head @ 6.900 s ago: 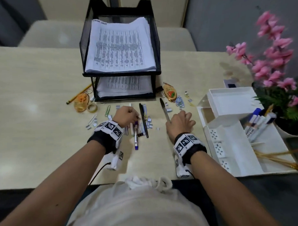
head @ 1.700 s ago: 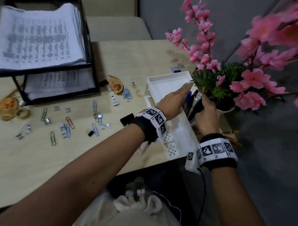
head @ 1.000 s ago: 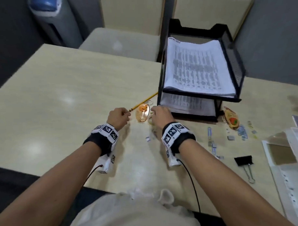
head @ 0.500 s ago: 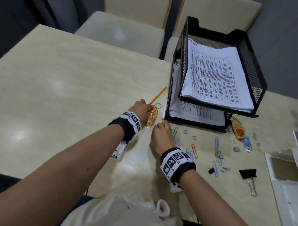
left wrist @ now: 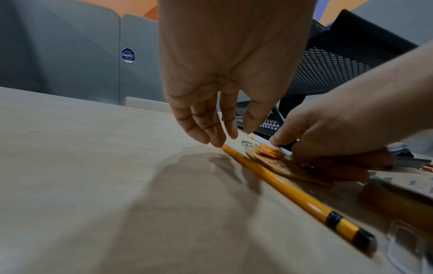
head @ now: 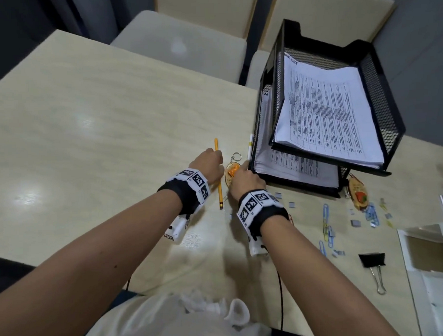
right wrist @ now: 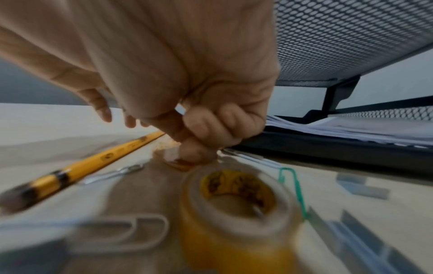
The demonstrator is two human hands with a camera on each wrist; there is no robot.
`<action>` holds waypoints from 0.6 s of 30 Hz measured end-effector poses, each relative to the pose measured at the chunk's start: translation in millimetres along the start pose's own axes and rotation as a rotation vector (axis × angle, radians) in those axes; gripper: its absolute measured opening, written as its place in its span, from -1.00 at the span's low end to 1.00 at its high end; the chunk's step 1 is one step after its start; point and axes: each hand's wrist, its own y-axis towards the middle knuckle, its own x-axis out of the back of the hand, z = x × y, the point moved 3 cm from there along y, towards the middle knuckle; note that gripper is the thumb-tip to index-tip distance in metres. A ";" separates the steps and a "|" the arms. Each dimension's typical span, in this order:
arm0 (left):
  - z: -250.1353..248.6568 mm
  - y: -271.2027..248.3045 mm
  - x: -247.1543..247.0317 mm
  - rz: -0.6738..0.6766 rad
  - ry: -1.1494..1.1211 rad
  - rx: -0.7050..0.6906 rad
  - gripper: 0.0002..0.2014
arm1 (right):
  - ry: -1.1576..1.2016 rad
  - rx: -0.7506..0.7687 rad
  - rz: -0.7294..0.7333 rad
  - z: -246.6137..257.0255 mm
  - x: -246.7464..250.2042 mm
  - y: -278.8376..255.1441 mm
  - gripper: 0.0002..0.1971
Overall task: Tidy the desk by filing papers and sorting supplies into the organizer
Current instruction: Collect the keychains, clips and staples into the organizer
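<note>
A yellow pencil (head: pixel 219 193) lies on the desk left of an orange keychain (head: pixel 231 173). My left hand (head: pixel 212 163) hangs over the pencil's far half. In the left wrist view its straight fingertips (left wrist: pixel 218 141) touch the pencil (left wrist: pixel 281 187), with the thumb apart. My right hand (head: pixel 243 174) sits at the corner of the black mesh paper tray (head: pixel 388 81). Its curled fingers (right wrist: pixel 194 150) pinch the near end of a white pen (head: pixel 250 145) beside the keychain (left wrist: pixel 267 151). A tape roll (right wrist: pixel 234 213) stands under my right wrist.
Printed papers (head: pixel 324 114) fill both tray levels. Paper clips (head: pixel 326 214), staples, a second keychain (head: pixel 358 192) and a black binder clip (head: pixel 372 260) are scattered to the right. The white organizer (head: pixel 429 261) is at the right edge. Chairs (head: pixel 181 46) stand behind the desk.
The pencil has swung from a slant to point straight away from me under my left hand. My right hand has moved forward to the white pen at the tray's corner.
</note>
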 end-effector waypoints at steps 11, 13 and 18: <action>-21.4 42.6 17.8 0.043 -0.016 -0.106 -0.62 | 0.149 0.040 0.080 -20.4 -22.1 -24.1 -0.38; -38.0 49.4 10.1 0.097 0.065 -0.176 -0.53 | 0.159 0.070 0.042 -29.7 -30.0 -34.5 -0.53; -44.5 55.7 -10.7 0.138 0.298 -0.206 -0.55 | 0.278 -0.024 -0.200 -48.8 -14.6 -41.8 -0.75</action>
